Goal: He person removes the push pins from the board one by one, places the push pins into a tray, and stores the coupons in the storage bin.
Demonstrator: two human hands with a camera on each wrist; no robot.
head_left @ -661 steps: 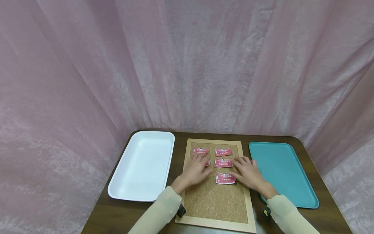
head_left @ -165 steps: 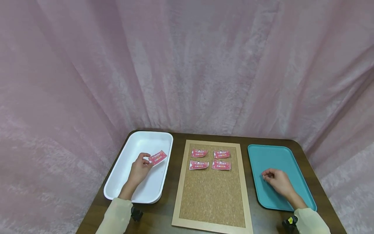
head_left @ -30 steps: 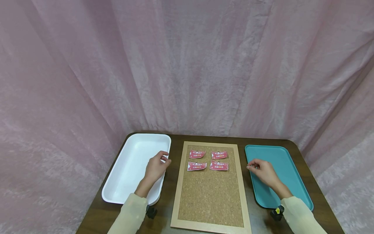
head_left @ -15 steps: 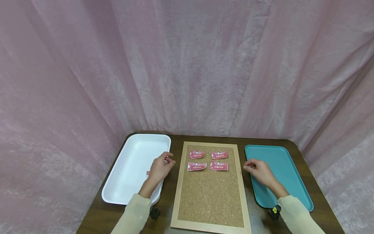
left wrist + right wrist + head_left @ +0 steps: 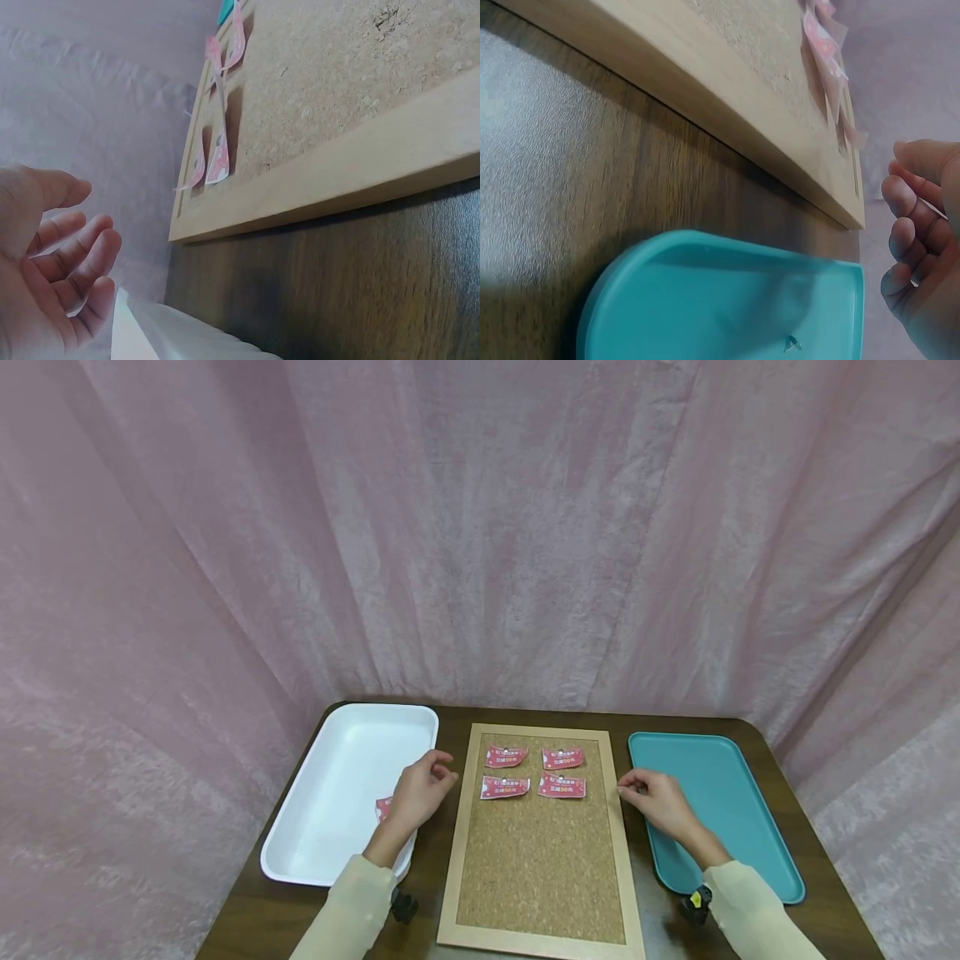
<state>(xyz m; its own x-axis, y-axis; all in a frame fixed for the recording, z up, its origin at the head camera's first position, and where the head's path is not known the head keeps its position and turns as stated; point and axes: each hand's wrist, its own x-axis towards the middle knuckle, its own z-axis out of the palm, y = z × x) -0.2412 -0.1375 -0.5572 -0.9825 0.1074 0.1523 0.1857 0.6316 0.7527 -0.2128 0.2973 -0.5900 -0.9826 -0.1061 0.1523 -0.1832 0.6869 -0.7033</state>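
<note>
Left hand (image 5: 422, 790) moved right, right hand (image 5: 660, 800) left, both loosely curled, empty; red rectangular paper coupons (image 5: 505, 787) look flimsy, pinch edgewise.

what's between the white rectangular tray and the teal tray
Head view: a wood-framed cork board bearing four pinkish-red paper coupons, strips of dark wooden table either side, with left hand and right hand partly over them.

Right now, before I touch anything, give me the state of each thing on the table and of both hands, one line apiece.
Cork board: lying flat.
Four coupons: on the board, paper curling.
Fifth coupon: inside the white tray, partly hidden.
White tray: upright, uncovered.
Teal tray: upright, small metal piece inside.
Left hand: loosely curled, nothing visibly held.
Right hand: loosely curled, nothing visibly held.
</note>
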